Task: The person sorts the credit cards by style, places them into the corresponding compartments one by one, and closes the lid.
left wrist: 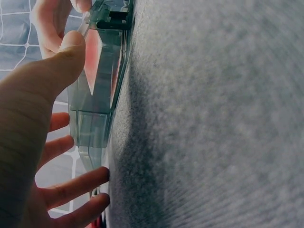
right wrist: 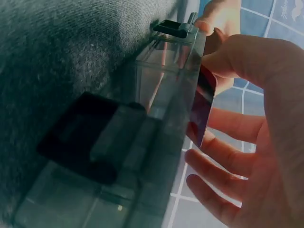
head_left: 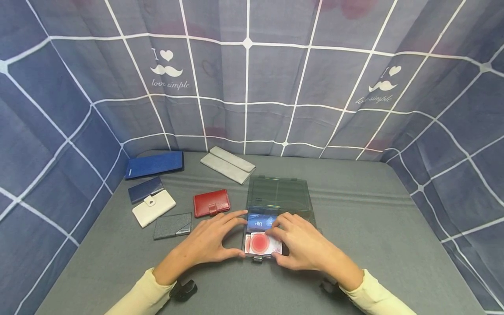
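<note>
A translucent dark green plastic box (head_left: 280,192) lies with its lid folded back on the grey table. Inside it, at the back, is a blue card (head_left: 257,221) marked VIP. A white card (head_left: 260,243) with a red circle is at the front, another red-and-white card edge beside it. My right hand (head_left: 305,245) pinches the white card by its right end, thumb in front and fingers behind; in the right wrist view that card (right wrist: 205,107) stands at the box's rim. My left hand (head_left: 208,238) rests its thumb on the front left corner, fingers extended along the left side.
To the left lie a red card holder (head_left: 211,203), a grey one (head_left: 172,225), a cream one (head_left: 154,207) and a navy one (head_left: 145,190). Farther back are a blue wallet (head_left: 155,165) and a light grey wallet (head_left: 228,164). A checked curtain (head_left: 275,87) surrounds the table.
</note>
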Motion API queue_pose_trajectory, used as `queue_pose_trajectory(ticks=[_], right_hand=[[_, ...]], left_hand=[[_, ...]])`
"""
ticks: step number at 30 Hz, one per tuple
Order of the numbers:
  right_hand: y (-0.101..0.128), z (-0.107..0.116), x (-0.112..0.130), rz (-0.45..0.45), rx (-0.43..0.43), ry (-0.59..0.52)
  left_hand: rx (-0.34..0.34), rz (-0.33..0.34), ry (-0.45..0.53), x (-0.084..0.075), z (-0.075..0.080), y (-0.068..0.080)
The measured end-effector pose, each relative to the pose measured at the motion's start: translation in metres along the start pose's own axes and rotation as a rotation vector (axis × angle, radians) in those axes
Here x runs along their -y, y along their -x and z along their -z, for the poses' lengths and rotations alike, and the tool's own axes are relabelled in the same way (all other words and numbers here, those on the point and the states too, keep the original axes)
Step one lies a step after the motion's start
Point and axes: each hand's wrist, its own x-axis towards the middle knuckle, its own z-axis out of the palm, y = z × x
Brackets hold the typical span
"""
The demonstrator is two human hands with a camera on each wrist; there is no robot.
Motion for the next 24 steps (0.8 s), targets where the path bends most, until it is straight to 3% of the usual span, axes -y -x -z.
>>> queue_pose_trajectory(ticks=[10,16,20,24], right_hand=[[-0.007,-0.006,0.002,0.079,-0.057,0.008],[-0.007,-0.009,-0.001,0.045,-0.055,-0.044],[-0.005,-0.006,-0.013,-0.062,-0.068,-0.137],[0.0,0.0,-0.044,-0.276,-0.128,-0.249]], left_hand=[[0.011,-0.001,-0.005,-0.001,0.0,-0.002],[0.04,0.018,0.052,-0.003,0.004,-0.003],[0.066,0.047,0.119,-0.007,0.011,-0.009],[0.047,0.109,0.219,-0.01,0.014,-0.024]])
